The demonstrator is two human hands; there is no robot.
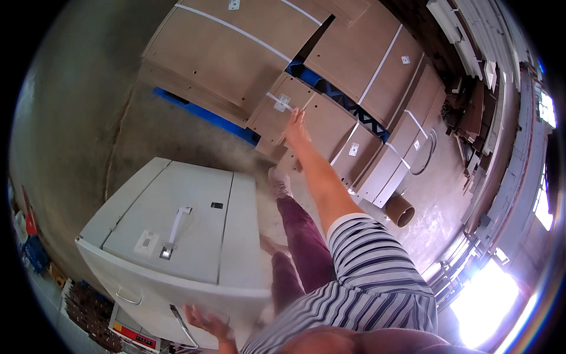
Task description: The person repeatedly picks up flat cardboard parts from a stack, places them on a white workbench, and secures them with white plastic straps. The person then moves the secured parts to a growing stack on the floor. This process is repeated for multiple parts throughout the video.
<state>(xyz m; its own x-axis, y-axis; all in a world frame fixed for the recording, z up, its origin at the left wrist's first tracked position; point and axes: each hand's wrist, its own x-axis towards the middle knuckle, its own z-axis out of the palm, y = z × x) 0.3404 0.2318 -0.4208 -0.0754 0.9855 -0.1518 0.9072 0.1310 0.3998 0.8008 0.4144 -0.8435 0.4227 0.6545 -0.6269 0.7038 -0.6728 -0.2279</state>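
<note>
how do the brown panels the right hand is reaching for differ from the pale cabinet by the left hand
The brown panels are flat bare boards stacked low and bound with white straps; the pale cabinet is a boxy grey-white unit with a handle. The right hand rests outstretched on the panels; the left hand is at the cabinet's near lower edge. Both stand on the concrete floor.

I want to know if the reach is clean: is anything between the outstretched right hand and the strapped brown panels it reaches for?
Nothing visible is. The right hand already lies against the strapped brown panels, its fingers near a white strap. The left hand is low, at the grey cabinet.
</note>
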